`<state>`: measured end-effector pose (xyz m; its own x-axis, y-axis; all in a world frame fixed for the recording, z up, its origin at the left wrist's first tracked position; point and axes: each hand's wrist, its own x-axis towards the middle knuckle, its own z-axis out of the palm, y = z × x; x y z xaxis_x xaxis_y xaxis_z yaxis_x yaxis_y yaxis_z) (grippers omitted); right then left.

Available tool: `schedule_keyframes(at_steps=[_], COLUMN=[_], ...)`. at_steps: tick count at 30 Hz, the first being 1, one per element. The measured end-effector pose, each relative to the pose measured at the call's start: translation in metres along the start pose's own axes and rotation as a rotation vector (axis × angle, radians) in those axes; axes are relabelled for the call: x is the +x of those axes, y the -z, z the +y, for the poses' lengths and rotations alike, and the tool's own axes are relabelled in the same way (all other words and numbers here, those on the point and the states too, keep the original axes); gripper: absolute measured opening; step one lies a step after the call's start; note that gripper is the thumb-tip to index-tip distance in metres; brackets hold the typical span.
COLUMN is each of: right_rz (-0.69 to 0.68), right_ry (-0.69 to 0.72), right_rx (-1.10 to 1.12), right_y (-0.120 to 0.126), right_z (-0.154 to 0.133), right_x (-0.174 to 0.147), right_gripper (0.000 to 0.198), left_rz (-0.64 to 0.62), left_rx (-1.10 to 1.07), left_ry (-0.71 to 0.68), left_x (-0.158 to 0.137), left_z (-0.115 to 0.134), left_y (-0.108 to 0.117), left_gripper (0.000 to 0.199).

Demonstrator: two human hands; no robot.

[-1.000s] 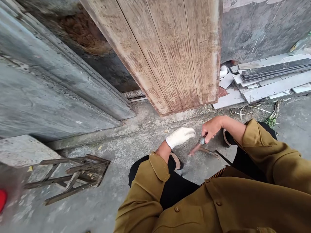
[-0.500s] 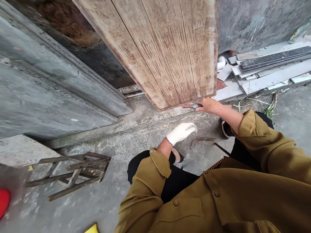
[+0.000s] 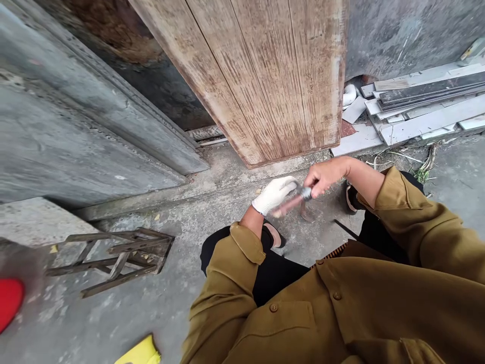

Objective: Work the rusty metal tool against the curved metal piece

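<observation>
My right hand (image 3: 326,177), bare, grips a short brown stick-like tool (image 3: 290,205) with a grey, wire-like band by my fingers. Motion blurs the tool, so its exact kind is unclear; its free end points left and down. My left hand (image 3: 273,195) wears a white glove. Its fingers reach out, loosely bent, just above the tool, and I see nothing held in them. Below the tool, a curved brown piece (image 3: 306,212) lies on the concrete, partly hidden. In front of both hands, a weathered plank panel (image 3: 265,91) leans upright on the ledge.
A small wooden stool (image 3: 125,255) lies on its side at left, near a pale slab (image 3: 41,220). Stacked white and dark strips (image 3: 428,106) lie along the wall at right, with dry stalks (image 3: 426,164) below. A yellow object (image 3: 142,351) and red object (image 3: 9,303) show at lower left.
My right hand has drawn the tool away from the panel's bottom edge, down and toward my left hand. The gloved hand has shifted slightly left and up.
</observation>
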<state>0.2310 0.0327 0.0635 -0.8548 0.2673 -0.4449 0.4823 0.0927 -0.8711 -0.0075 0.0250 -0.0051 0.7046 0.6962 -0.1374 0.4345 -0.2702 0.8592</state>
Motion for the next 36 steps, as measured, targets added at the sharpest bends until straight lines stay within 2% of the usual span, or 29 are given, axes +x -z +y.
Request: schedule_keyframes(at_steps=[2,4,6,8,11,14,17,21,24,28,30,31,33,34,36], right_rz=[0.297,0.599,0.806,0.905,0.897,0.745,0.494,0.191,0.047,-0.049,-0.004,0.069,0.339,0.507,0.807], right_ry=[0.135,0.148,0.043,-0.134,-0.422,-0.540,-0.503,-0.377,-0.295,-0.174,-0.052,0.012,0.084,0.075,-0.047], right_rx=[0.113,0.184,0.182,0.077,-0.259,-0.557,-0.638,-0.504,-0.372,-0.235,-0.153,-0.106,-0.018,0.009,-0.023], right_y=[0.005,0.008,0.011,0.013,0.015,0.012,0.008,0.002,-0.001,-0.004,-0.003,-0.002,0.003,0.006,0.013], right_z=[-0.004,-0.004,0.001,0.007,0.017,0.021,0.018,0.010,0.007,0.003,0.001,0.001,0.003,0.005,0.011], right_x=[-0.007,-0.009,-0.006,0.000,0.008,0.012,0.010,0.006,0.007,0.004,-0.001,-0.004,-0.009,-0.010,-0.012], right_gripper=[0.051,0.052,0.050,0.047,0.040,0.041,0.039,0.029,0.024,0.027,0.030,0.032,0.035,0.037,0.040], left_rz=[-0.006,-0.047,-0.091,-0.129,-0.172,-0.123,-0.018,0.062,0.044,-0.052,-0.072,-0.086,-0.138,-0.162,-0.178], left_rx=[-0.145,-0.229,-0.221,-0.168,-0.090,-0.047,-0.015,0.038,0.021,-0.131,-0.220,-0.261,-0.347,-0.388,-0.454], left_ry=[0.025,0.038,0.041,0.054,0.059,0.036,0.025,0.018,0.041,0.110,0.111,0.108,0.105,0.101,0.073], left_x=[0.001,0.001,0.000,-0.003,-0.007,-0.009,-0.009,-0.009,-0.009,-0.006,-0.004,-0.003,-0.001,0.000,0.000], left_z=[0.000,0.000,0.004,0.010,0.018,0.019,0.013,0.010,0.014,0.012,0.008,0.005,0.001,0.000,0.001], left_y=[-0.005,-0.010,-0.012,-0.012,-0.008,-0.002,0.004,0.009,0.011,0.009,0.004,0.001,-0.008,-0.013,-0.019], left_gripper=[0.034,0.036,0.037,0.038,0.035,0.033,0.034,0.034,0.034,0.037,0.037,0.037,0.038,0.039,0.039])
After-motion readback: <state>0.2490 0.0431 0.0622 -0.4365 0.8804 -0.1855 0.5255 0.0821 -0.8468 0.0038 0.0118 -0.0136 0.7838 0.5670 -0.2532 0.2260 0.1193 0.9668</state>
